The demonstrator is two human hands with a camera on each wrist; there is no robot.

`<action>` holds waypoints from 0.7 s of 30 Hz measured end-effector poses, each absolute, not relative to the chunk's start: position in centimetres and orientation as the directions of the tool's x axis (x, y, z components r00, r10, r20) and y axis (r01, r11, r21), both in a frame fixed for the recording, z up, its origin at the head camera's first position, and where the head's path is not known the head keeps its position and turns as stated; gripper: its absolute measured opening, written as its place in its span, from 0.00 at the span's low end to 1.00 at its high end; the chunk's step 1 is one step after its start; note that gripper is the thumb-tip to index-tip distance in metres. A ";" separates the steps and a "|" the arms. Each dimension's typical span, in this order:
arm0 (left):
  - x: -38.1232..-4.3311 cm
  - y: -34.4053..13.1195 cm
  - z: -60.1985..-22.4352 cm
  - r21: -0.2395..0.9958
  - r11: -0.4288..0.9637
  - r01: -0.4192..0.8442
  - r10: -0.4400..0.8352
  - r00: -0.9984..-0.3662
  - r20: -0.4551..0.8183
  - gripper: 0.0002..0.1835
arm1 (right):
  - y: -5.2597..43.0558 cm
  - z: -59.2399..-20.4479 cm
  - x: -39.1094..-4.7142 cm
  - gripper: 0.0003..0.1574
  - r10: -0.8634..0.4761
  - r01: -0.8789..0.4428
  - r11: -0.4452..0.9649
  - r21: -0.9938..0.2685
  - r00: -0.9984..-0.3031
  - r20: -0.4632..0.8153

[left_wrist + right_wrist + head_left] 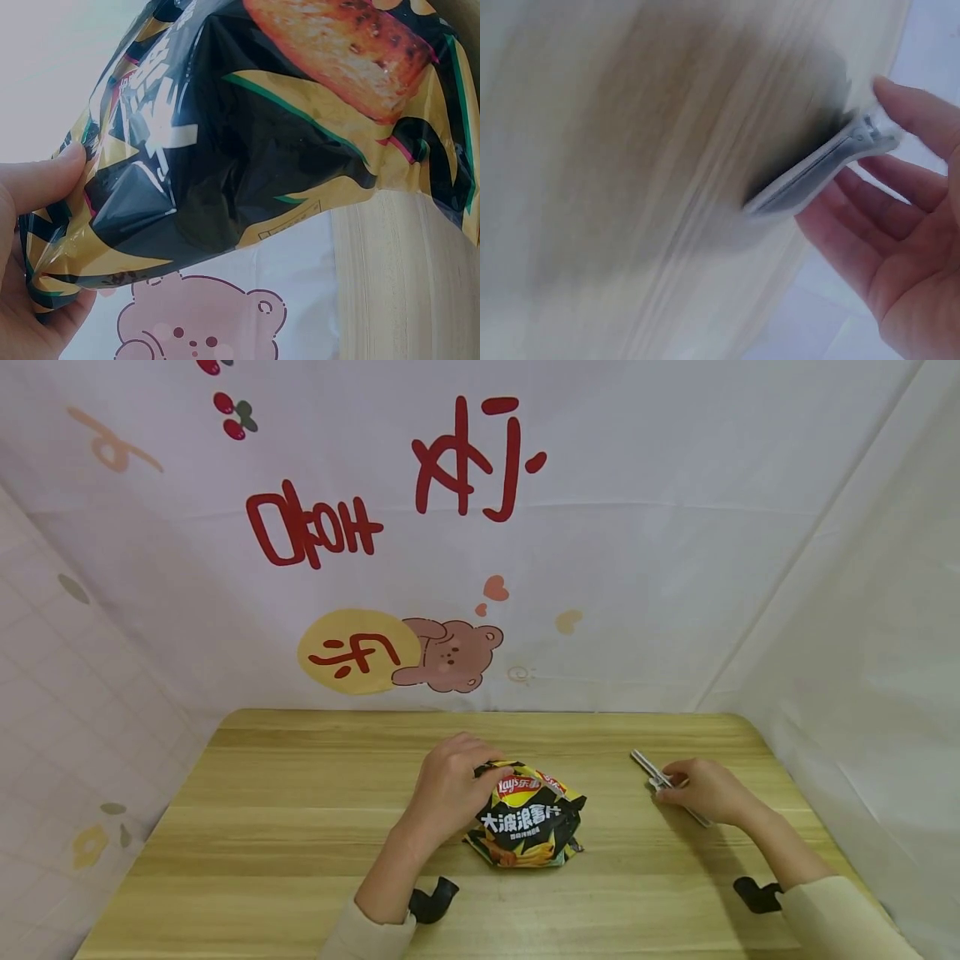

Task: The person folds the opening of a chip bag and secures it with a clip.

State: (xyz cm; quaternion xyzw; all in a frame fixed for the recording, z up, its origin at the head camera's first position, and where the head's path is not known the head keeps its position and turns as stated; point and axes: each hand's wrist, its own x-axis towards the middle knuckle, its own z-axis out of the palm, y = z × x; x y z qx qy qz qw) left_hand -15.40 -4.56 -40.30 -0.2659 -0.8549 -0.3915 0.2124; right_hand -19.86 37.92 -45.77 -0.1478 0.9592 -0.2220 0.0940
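My left hand [452,785] grips the upper left edge of a black and yellow bag of potato chips [525,822]. In the left wrist view the thumb lies on the front of the bag [217,150] and the other fingers are behind it. Over at the right of the table, my right hand [708,789] pinches a slim silver-grey tool [693,815] with a small projecting part near its middle. The right wrist view shows the thumb on one side of this tool [802,180] and fingers on the other, close over the wood; its exact kind I cannot tell.
Both hands work over a light wooden table [300,810]. A white printed cloth [637,527] with red lettering and a bear hangs behind it, and more cloth hangs at both sides. Black curved pieces [435,900] show beside both wrists.
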 end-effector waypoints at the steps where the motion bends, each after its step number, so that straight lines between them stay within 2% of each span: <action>1: -15.4 -4.6 -40.3 0.557 0.550 0.622 0.289 -0.768 0.572 0.05 | 38.0 -45.8 -19.8 0.18 -0.320 -0.234 0.855 -0.462 -0.941 -0.114; 7: -15.3 -4.5 -40.4 0.563 0.552 0.615 0.286 -0.774 0.565 0.05 | 38.4 -45.9 -19.5 0.13 -0.241 -0.149 0.856 -0.495 -0.962 -0.128; 14: -15.4 -4.5 -40.4 0.556 0.553 0.620 0.287 -0.769 0.572 0.05 | 38.3 -45.7 -19.5 0.13 -0.181 -0.132 0.897 -0.421 -0.980 -0.079; 19: -15.4 -4.5 -40.4 0.556 0.558 0.616 0.285 -0.772 0.569 0.06 | 38.6 -45.6 -19.3 0.26 -0.165 -0.134 0.921 -0.364 -0.985 -0.053; 21: -15.4 -4.5 -40.4 0.563 0.557 0.610 0.283 -0.777 0.562 0.06 | 38.9 -45.8 -19.2 0.26 -0.165 -0.141 0.925 -0.352 -0.986 -0.038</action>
